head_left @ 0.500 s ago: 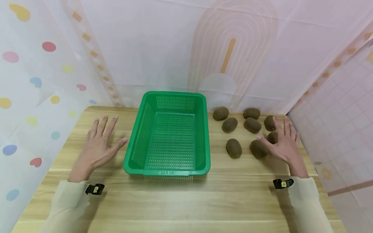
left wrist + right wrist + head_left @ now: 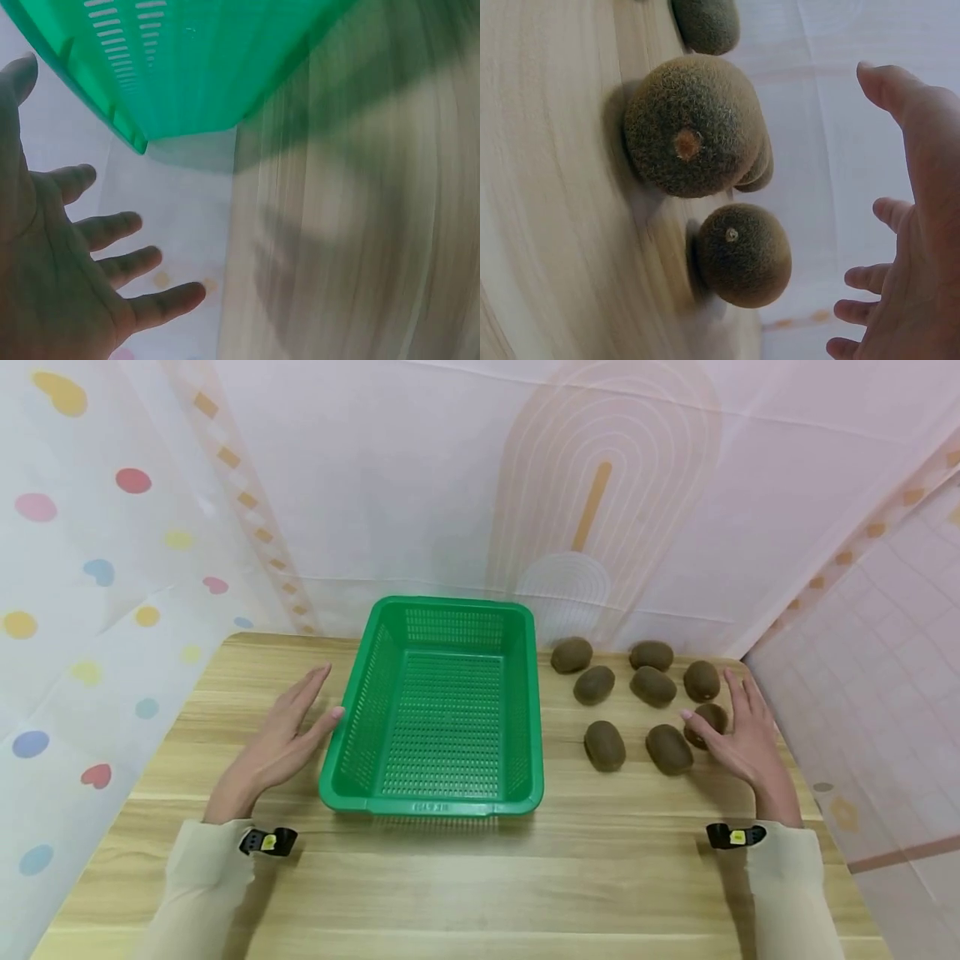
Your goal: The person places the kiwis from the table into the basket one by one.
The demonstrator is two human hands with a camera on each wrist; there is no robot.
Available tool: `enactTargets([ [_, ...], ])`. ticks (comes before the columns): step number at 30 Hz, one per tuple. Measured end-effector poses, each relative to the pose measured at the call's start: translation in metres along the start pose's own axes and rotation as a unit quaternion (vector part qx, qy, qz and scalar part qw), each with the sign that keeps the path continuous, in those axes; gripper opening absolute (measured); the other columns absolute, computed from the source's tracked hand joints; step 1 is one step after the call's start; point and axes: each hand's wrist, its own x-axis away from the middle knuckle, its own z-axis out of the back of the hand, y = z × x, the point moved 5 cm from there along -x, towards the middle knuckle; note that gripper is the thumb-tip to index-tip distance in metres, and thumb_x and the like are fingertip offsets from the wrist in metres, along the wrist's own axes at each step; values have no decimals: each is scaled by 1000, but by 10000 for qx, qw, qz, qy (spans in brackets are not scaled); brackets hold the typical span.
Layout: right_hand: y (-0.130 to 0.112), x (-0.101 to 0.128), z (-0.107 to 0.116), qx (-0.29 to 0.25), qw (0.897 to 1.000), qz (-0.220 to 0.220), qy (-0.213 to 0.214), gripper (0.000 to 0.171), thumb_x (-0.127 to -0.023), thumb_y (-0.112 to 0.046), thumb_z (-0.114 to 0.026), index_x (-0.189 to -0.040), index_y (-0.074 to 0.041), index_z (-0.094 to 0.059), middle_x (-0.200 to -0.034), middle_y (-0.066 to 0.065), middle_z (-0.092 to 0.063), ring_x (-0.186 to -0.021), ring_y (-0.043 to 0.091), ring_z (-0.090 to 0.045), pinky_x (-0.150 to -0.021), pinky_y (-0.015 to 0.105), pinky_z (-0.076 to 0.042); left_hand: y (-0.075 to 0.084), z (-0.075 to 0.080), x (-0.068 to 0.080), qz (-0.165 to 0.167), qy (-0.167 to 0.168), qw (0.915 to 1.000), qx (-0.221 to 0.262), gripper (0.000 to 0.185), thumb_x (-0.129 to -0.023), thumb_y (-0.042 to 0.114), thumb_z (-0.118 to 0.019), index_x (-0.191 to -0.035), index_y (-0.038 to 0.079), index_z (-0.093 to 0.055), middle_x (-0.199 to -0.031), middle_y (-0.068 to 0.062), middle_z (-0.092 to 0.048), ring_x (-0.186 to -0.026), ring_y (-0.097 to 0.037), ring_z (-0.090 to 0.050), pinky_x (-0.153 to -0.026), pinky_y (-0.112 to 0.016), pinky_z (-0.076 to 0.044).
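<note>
A green slotted plastic basket (image 2: 442, 806) stands on the wooden table with nothing inside it. Beside its left wall is my left hand (image 2: 273, 752), fingers straight and thumb tip right at the rim; the left wrist view shows the palm (image 2: 60, 277) facing the basket wall (image 2: 202, 67). Several brown fuzzy kiwifruit lie loose to the right of the basket. My right hand (image 2: 746, 743) hovers at their right side, fingers extended, its thumb overlapping the nearest kiwifruit (image 2: 705, 724) in the head view. In the right wrist view that hand (image 2: 915, 255) holds nothing, apart from the kiwifruit (image 2: 694, 127).
The light wood table (image 2: 450, 893) backs onto a patterned cloth wall (image 2: 420, 485), with more cloth on the left and right sides. One kiwifruit (image 2: 604, 746) lies nearest the basket's right wall, others (image 2: 652, 656) farther back. Each wrist carries a black strap (image 2: 268, 842).
My left hand has moved right to the basket's rim and turned its palm toward it. My right hand has shifted slightly right, uncovering more of the kiwifruit.
</note>
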Motion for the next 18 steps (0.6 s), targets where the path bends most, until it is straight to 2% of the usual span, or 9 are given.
enactTargets([
  [4,4,1,0,-210,9997,-117,-1,95,-100,-55,-55,-167,-19,2,-168,32,5,-150,64,3,-110,88,-10,0,-7,-2,-8,-119,9987,498,66,-111,38,-45,-166,31,-9,-172,-17,-15,-156,-48,-15,-117,-77,-25],
  [10,13,0,-2,-562,9978,-352,-78,94,-101,-55,-54,-167,-19,4,-169,32,1,-152,60,-1,-114,85,-13,2,-15,-2,55,13,9948,1021,62,-111,34,-44,-166,32,-15,-164,-20,-35,-149,-45,-34,-112,-68,-41],
  [11,15,0,-3,-626,9972,-392,-108,94,-102,-55,-54,-167,-19,4,-169,31,1,-152,59,-2,-114,84,-14,2,-16,-2,89,19,9937,1118,61,-111,34,-44,-165,31,-16,-163,-20,-37,-148,-44,-36,-111,-64,-43],
  [14,19,0,-4,-785,9956,-486,-183,94,-102,-55,-53,-167,-17,4,-170,29,1,-153,59,-5,-115,82,-17,2,-18,-3,219,55,9890,1462,59,-111,34,-44,-165,32,-20,-161,-20,-40,-144,-37,-42,-108,-37,-50],
  [16,21,1,-5,-846,9944,-581,-239,94,-102,-56,-52,-167,-16,3,-170,29,-1,-151,60,-10,-115,81,-20,2,-20,-3,312,92,9848,1709,58,-111,36,-44,-165,32,-22,-160,-20,-40,-141,-26,-46,-102,-20,-50],
  [18,24,1,-7,-883,9932,-697,-291,95,-101,-58,-53,-167,-15,2,-169,30,-4,-149,61,-16,-115,79,-24,1,-20,-3,359,134,9792,1993,58,-111,36,-44,-165,30,-23,-160,-20,-40,-135,-12,-49,-95,-9,-48],
])
